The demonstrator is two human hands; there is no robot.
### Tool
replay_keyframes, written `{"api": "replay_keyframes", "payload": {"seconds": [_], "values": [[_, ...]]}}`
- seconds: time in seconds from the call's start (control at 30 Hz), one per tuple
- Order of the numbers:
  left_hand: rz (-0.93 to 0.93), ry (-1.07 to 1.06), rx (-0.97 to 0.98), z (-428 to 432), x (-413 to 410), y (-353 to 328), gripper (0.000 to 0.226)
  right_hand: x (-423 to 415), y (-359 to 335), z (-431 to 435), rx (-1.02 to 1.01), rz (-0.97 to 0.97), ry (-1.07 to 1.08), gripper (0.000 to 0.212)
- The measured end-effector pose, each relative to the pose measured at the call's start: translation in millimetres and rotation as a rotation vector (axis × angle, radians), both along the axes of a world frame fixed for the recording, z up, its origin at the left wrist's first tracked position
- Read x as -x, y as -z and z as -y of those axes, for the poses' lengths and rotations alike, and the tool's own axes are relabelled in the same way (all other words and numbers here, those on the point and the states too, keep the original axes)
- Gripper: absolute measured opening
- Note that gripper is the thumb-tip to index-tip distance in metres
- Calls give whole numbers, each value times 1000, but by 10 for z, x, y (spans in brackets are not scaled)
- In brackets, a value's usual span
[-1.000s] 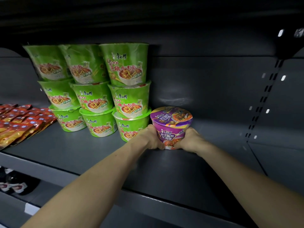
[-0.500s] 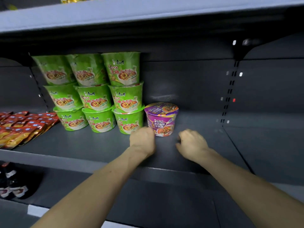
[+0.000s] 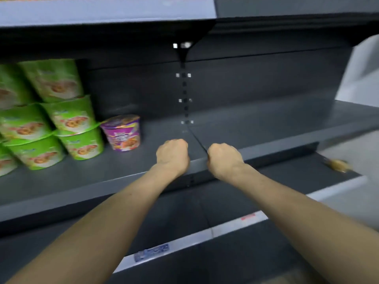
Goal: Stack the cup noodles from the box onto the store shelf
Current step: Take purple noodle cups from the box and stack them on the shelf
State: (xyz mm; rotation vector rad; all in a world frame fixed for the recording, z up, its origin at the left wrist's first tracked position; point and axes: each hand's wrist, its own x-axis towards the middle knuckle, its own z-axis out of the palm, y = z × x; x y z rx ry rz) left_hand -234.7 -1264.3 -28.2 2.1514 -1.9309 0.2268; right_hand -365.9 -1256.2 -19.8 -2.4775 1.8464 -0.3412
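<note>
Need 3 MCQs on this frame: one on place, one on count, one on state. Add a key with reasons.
1. Where does the purple plastic noodle cup stand?
A) on the floor
B) on the dark grey metal shelf, just right of the stacked green noodle cups
C) on top of a green stack

2. How many purple cups show?
A) one
B) three
C) five

3. What do the left hand and right hand hold?
A) the purple cup together
B) a green cup each
C) nothing

Key:
1B, it sits on the shelf beside the lowest green cup.
2A, only one purple cup is in view.
3C, both hands' fingers are curled, clear of every cup.
</note>
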Motion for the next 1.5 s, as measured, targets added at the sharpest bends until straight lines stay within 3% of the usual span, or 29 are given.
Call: {"api": "replay_keyframes", "payload": {"seconds": [0.13, 0.4, 0.5, 0.73, 0.9, 1.07, 1.27, 1.5], "values": [[-11, 145, -36, -20, 704, 24, 25, 630, 51, -219, -34, -12, 137, 6], [-12, 431, -105, -228, 2255, 187, 21, 2046, 248, -722, -81, -10, 396, 17], [8, 520, -112, -360, 2873, 238, 24, 2602, 345, -943, -109, -7, 471, 6], [26, 683, -189, -703, 4351, 527, 24, 3885, 662, -1475, -150, -20, 628, 24], [76, 814, -310, -988, 5246, 815, 29, 4737, 948, -1844, -204, -14, 745, 27], [93, 896, -395, -1227, 5902, 1114, 36, 5408, 1148, -2196, -252, 7, 824, 27], [162, 1059, -524, -1600, 6620, 1471, 28, 6074, 1445, -2624, -349, 45, 980, 26], [285, 1178, -688, -1969, 7169, 1839, 47, 6654, 1694, -3145, -453, 73, 1134, 31]]}}
